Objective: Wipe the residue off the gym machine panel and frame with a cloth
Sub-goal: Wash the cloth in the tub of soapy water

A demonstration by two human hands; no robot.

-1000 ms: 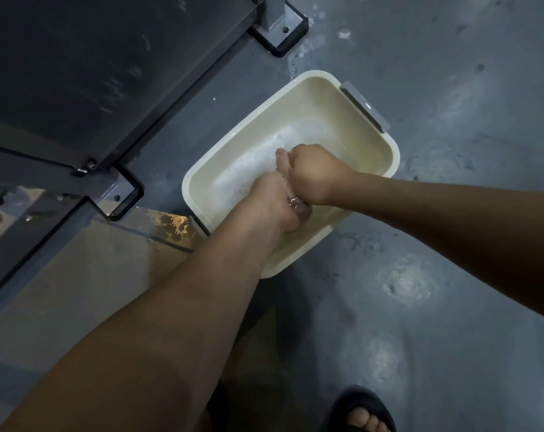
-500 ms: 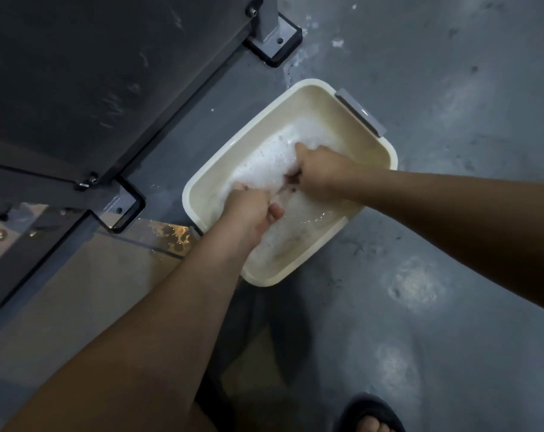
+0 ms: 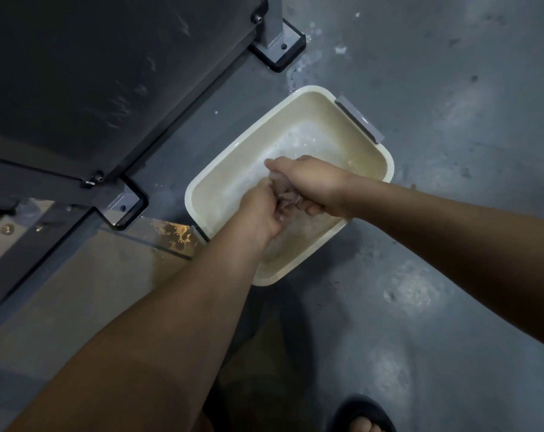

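A cream plastic basin (image 3: 386, 157) with soapy water stands on the grey floor. Above it, my left hand (image 3: 261, 210) and my right hand (image 3: 311, 182) both grip a small wet pinkish cloth (image 3: 284, 198), bunched between them; most of the cloth is hidden by my fingers. The dark machine panel (image 3: 93, 73) fills the upper left, edged by its grey frame (image 3: 171, 126).
Two bolted frame feet sit on the floor, one (image 3: 278, 45) beyond the basin and one (image 3: 122, 204) to its left. The basin has a grey handle (image 3: 359, 118). Wet patches mark the floor (image 3: 420, 291). My sandalled foot (image 3: 362, 416) shows at the bottom.
My hands have come up out of the suds and drawn together again, squeezing the cloth above the water. The foam has settled.
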